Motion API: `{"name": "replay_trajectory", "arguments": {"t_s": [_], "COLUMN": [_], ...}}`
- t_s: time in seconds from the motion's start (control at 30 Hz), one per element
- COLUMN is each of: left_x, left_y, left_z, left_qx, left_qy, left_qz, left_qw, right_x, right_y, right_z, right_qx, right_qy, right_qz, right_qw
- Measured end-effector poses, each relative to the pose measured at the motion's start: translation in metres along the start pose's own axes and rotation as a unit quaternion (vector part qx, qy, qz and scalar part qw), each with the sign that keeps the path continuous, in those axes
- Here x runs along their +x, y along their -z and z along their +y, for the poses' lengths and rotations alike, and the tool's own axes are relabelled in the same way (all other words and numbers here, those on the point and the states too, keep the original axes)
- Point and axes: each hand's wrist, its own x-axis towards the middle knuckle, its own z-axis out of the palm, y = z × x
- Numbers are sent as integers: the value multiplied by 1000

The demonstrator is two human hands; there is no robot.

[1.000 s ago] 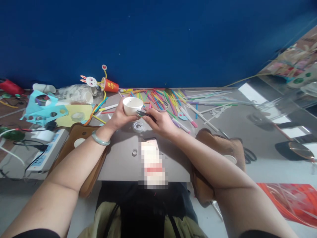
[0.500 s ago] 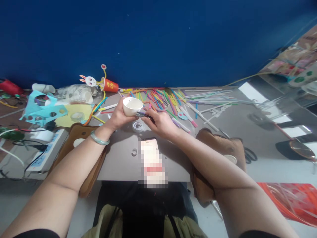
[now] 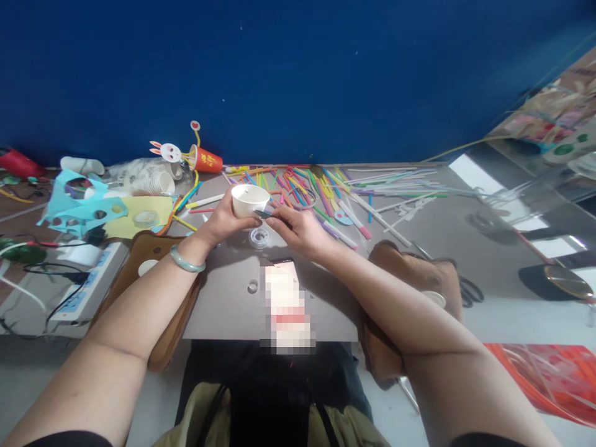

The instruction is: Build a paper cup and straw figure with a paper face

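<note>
A white paper cup (image 3: pixel 250 200) is tilted above the middle of the table, its open mouth facing up. My left hand (image 3: pixel 224 218) is wrapped round its left side and underside. From the right, my right hand (image 3: pixel 298 231) grips a small dark tool (image 3: pixel 263 213), perhaps scissors, whose narrow metal end lies against the cup's lower right side. Most of that tool is hidden by the fingers. Just below the cup, a clear tape roll (image 3: pixel 259 236) lies on the table.
Coloured pens and sticks (image 3: pixel 321 192) spread behind my hands. A phone (image 3: pixel 286 298) lies near the front edge beside a small ring (image 3: pixel 252 286). Brown pads (image 3: pixel 162 298) lie under my forearms. An orange cup (image 3: pixel 208 159) stands at the back left.
The tool in my right hand has shifted slightly, with its metal end now closer together against the cup. My left hand and the cup have barely moved.
</note>
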Motion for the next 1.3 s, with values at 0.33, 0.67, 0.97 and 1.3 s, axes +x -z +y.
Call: {"name": "replay_trajectory", "arguments": {"t_s": [0.33,0.67,0.97,1.3], "left_x": [-2,-1,0,1], "left_y": [-3,-2,-3,-3], "left_z": [4,-3,-1,2], "left_qx": [-57,-54,-17,6], "left_qy": [37,32,-5,-40], "left_qz": [-7,-1,19,14], "left_qw": [998,998,1000,999], "right_x": [-2,-3,-4,-4], "right_y": [-4,-4,-5,-6], "right_z": [3,0,0,0], "right_qx": [-2,-11,-20,-40], "right_qy": [11,28,7,-10], "right_qz": [25,32,44,47], "right_qw": [1000,999,999,998]}}
